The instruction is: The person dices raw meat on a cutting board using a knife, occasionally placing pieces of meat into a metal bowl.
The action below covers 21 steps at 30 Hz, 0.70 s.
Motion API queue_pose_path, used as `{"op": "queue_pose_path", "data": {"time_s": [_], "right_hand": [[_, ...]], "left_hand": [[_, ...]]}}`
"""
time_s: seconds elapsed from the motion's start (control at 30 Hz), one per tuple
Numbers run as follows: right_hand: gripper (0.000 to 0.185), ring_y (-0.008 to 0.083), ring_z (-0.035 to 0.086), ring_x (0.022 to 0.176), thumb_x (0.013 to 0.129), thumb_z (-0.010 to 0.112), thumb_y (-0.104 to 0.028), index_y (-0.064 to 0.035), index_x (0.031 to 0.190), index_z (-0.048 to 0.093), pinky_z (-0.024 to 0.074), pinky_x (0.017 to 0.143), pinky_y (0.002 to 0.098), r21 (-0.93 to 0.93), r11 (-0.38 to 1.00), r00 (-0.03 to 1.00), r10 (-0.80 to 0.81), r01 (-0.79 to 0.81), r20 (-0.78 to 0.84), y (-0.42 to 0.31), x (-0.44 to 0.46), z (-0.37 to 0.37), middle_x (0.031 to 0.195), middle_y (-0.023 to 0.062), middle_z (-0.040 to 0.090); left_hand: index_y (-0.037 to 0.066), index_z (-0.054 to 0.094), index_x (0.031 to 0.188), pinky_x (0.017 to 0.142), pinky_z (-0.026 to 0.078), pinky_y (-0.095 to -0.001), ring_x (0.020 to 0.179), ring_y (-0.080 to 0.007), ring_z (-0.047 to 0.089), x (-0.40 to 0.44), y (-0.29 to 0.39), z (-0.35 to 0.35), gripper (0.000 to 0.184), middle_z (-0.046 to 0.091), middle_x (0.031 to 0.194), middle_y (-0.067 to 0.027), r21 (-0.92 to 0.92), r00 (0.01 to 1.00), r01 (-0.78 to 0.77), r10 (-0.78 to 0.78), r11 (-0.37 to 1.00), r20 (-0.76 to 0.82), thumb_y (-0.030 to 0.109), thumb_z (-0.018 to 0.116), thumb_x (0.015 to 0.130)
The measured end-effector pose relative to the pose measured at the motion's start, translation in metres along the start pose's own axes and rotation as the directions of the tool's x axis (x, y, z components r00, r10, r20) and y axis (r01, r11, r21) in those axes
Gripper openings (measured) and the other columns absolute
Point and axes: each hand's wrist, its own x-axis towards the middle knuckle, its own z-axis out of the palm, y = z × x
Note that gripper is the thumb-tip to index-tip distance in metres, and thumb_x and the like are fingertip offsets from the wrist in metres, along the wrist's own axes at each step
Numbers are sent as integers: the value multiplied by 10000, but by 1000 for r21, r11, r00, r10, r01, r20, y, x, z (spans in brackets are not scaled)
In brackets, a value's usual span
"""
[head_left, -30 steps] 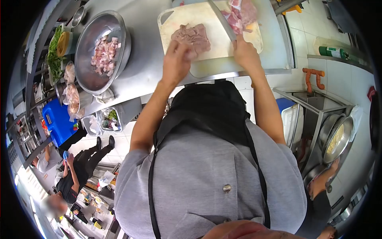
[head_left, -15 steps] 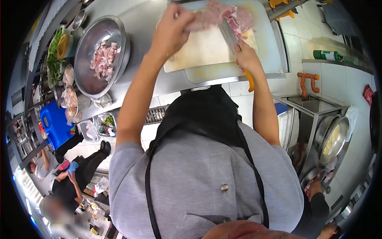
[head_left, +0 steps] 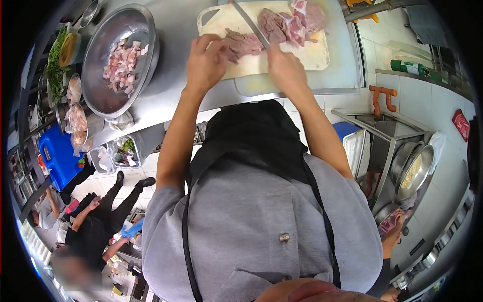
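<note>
Grey, long-bladed steel knife (head_left: 249, 23): slants away from the body, its heel near the right end of the meat in hand; whether the edge has bitten cannot be told. A long, drawing stroke would likely suit soft meat better than a straight push.
Right hand (head_left: 288, 73): fingers wrapped together around the knife's grip, which the fist hides. A firm hold close to the heel should keep the edge from wandering.
Ragged, pinkish-brown meat strip (head_left: 243, 45): lies on the board between the left hand and the blade. It looks slack, so it probably cuts cleaner laid flat and held taut.
Left hand (head_left: 206, 61): fingers bent and close together at the strip's left end; whether they pinch it or only press cannot be told. Tips are best tucked behind the knuckles whenever the blade works nearer.
Cream, round-cornered board (head_left: 316, 58): sits over a larger, translucent board (head_left: 347, 73); a slip between the two would spoil the stroke.
Pink and brown raw meat heap (head_left: 298, 27): right of the blade, best kept clear of its path.
</note>
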Motion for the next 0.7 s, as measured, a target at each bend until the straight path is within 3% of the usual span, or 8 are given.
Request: {"op": "queue_pose_path", "data": {"time_s": [0.03,0.1,0.23,0.3,0.43,0.53,0.63,0.7], "right_hand": [[185,520,673,812,978,469,-144,2,1086,504,514,718,623,-3,1000,1000,3,-3,7,0,7,6,843,307,688],[234,539,654,845,990,472,-184,-22,1157,492,494,747,637,-45,999,1000,20,-19,10,1,15,22,859,326,671],[232,545,646,847,1027,462,-219,-21,1147,474,480,726,648,-11,998,993,59,-59,105,50,-66,24,848,342,660],[177,525,662,786,968,493,-131,-21,1108,481,498,707,654,-101,981,962,184,-166,201,46,-113,-2,837,305,681],[233,521,671,803,1034,448,-257,-41,1113,482,509,719,642,-151,982,974,144,-118,175,50,-79,1,849,299,687],[236,518,677,850,1034,435,-265,-53,1121,489,525,752,618,-134,988,982,102,-81,160,41,-23,-4,887,304,689],[223,514,677,875,1036,449,-265,-67,1127,497,529,762,603,-166,979,988,135,-120,79,40,-9,-6,915,305,690],[226,512,677,878,1046,448,-279,-75,1128,500,524,756,608,-129,982,984,150,-138,91,42,-17,-10,906,303,689]], "left_hand": [[106,719,982,838,525,-421,998,-314,590,4,2,7,233,651,1066,-53,-4,1000,6,-6,1000,3,9,711,771],[107,718,954,855,518,-414,994,-312,588,14,-4,27,183,656,1060,-42,-56,982,-138,144,989,125,68,740,777],[109,716,938,868,508,-415,989,-303,589,8,-13,39,162,653,1043,-39,-26,988,-126,127,992,84,105,751,780],[107,711,927,873,503,-420,971,-298,592,2,-15,37,161,646,1022,-41,-69,994,-76,81,995,75,131,764,777],[111,709,918,847,506,-419,942,-293,594,9,-8,29,167,638,998,-47,-38,990,-78,82,996,113,132,779,768],[109,717,929,824,504,-427,920,-308,591,-4,-6,17,177,634,1004,-72,-24,983,-57,60,998,173,131,790,769],[90,719,999,824,508,-439,934,-331,597,-6,2,4,231,629,1017,-109,-159,989,100,-81,982,124,121,790,781],[67,712,1110,854,534,-438,955,-353,630,-10,9,-1,321,638,1067,-130,184,970,241,-241,953,-22,136,786,805]]}}
